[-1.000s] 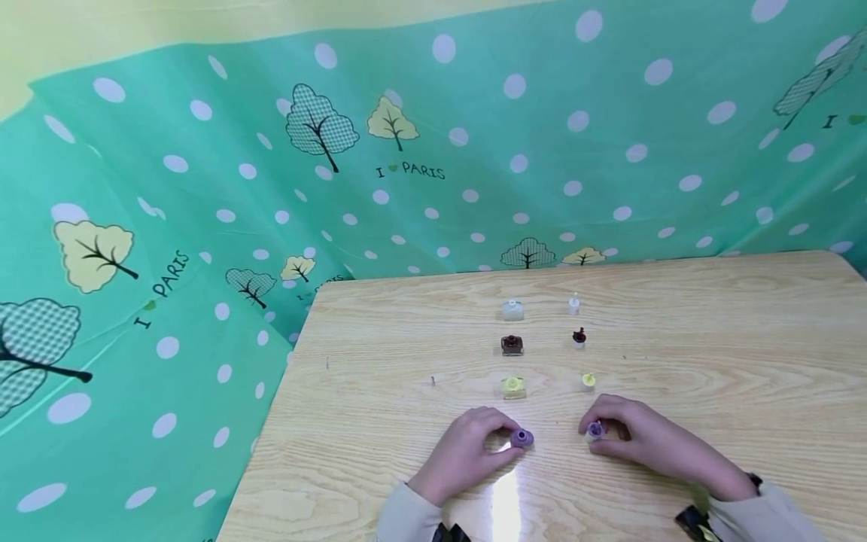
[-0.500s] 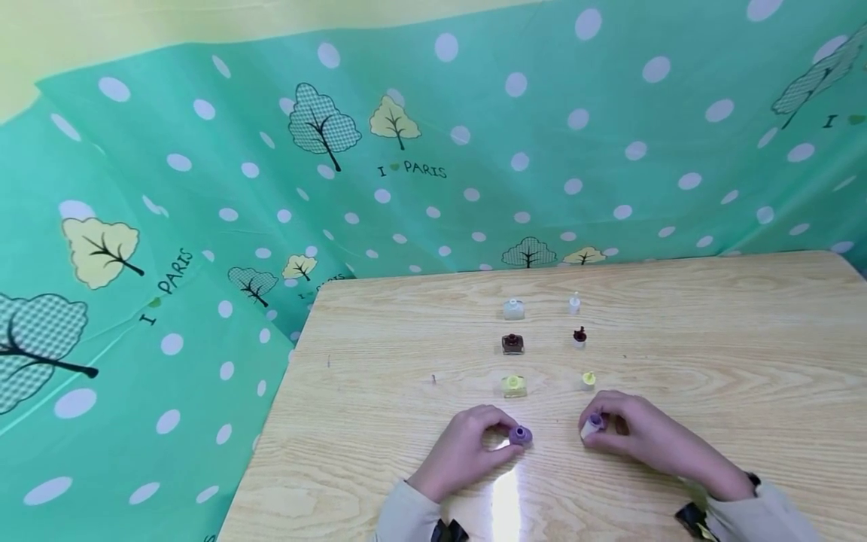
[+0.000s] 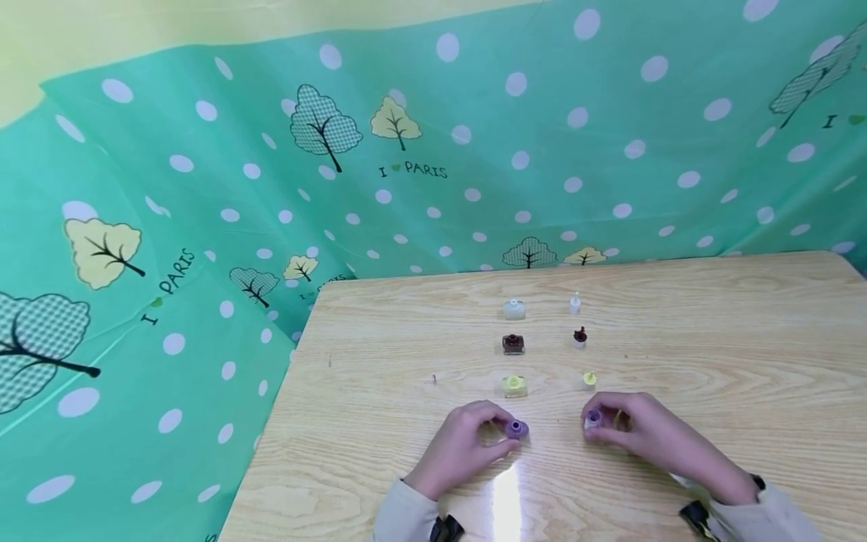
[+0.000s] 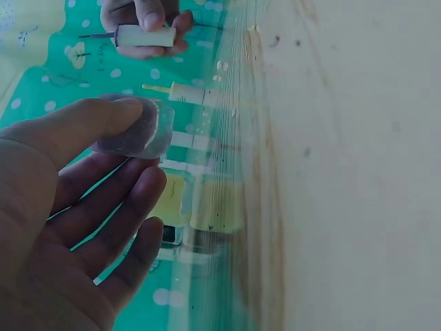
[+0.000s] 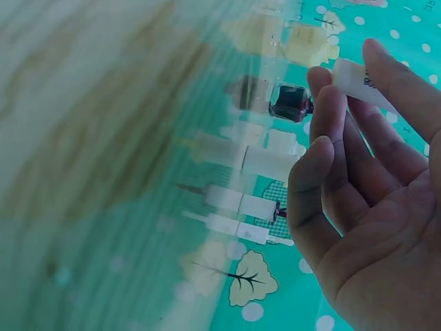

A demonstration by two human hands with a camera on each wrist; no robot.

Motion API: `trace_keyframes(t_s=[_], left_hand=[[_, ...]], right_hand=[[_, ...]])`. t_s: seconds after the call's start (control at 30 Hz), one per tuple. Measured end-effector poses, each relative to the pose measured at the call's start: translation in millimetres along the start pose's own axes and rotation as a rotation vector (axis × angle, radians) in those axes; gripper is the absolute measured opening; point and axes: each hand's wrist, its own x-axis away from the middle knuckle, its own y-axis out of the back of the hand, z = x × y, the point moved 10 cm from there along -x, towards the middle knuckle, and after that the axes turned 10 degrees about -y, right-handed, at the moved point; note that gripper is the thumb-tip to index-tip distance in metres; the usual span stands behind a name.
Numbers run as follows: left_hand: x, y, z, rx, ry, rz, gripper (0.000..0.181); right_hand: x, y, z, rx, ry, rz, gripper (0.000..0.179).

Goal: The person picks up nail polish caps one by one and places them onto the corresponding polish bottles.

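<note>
My left hand (image 3: 463, 444) pinches a small purple nail polish bottle (image 3: 516, 429) between thumb and fingertips, its uncapped neck facing up. In the left wrist view this bottle (image 4: 132, 127) shows its clear glass base, close over the tabletop. To its right, my right hand (image 3: 643, 433) holds a white nail polish cap (image 3: 591, 423) with purple at its open end. From the left wrist view, a thin dark brush (image 4: 96, 35) sticks out of that cap. The right wrist view shows the cap (image 5: 355, 81) between thumb and fingers. The two hands are apart.
Ahead of the hands stand uncapped yellow (image 3: 515, 387), dark red (image 3: 512, 345) and pale white (image 3: 513, 309) polish bottles in a column. Beside them, their caps stand brush-up: yellow (image 3: 589, 381), dark red (image 3: 579, 337) and white (image 3: 574, 304). A green dotted cloth (image 3: 433, 150) hangs behind the wooden table (image 3: 366, 421).
My left hand has moved slightly away from me and left with the purple bottle. The cap in my right hand tilted, then came back more upright, ending a little farther from me.
</note>
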Motion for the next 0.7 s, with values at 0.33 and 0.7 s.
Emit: trace_keyframes(t_s=[0.33,0.7], left_hand=[[-1.6,10.8,-3.1,0.009,-0.003,-0.038,0.026],[-6.3,24.9,-14.3,-0.028,-0.105,-0.11,0.024]], right_hand=[[11.1,21,16,0.015,0.103,-0.15,0.016],[23.7,40,34,-0.006,0.181,-0.313,0.013]])
